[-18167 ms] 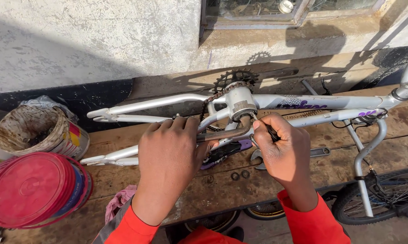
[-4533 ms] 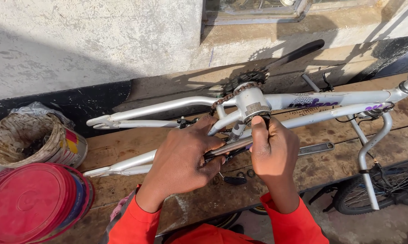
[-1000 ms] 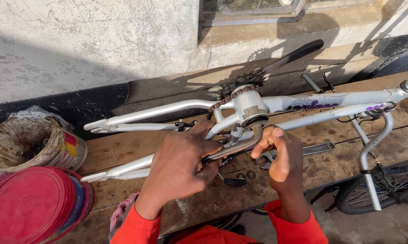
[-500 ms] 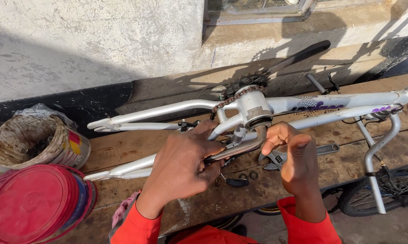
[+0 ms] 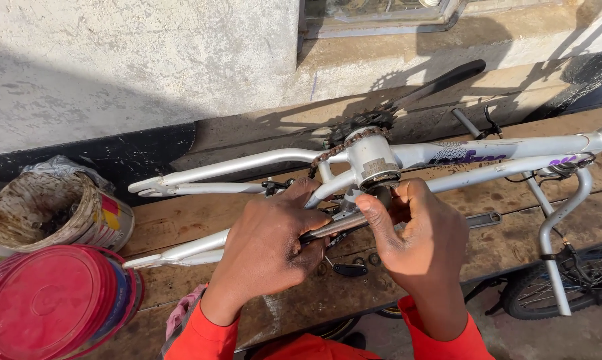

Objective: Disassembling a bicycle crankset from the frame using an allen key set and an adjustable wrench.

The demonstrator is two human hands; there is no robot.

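Silver bicycle frame [image 5: 261, 161]: lying on its side across the wooden bench [image 5: 514, 240]. Left hand [image 5: 268, 247]: clasped around the lower stay, as before. Right hand [image 5: 424, 233]: risen since half a second ago, fingertips now pinching the part beneath the bottom bracket shell [image 5: 374, 160]. Red lids [image 5: 48, 307]: unmoved.

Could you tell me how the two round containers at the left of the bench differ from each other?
The red bucket is clean, bright and covered by a smooth lid; the grimy tin is open and caked with dirt inside. The red bucket sits nearer the camera and looks wider; the tin stands behind it, tilted. Both sit left of the left hand.
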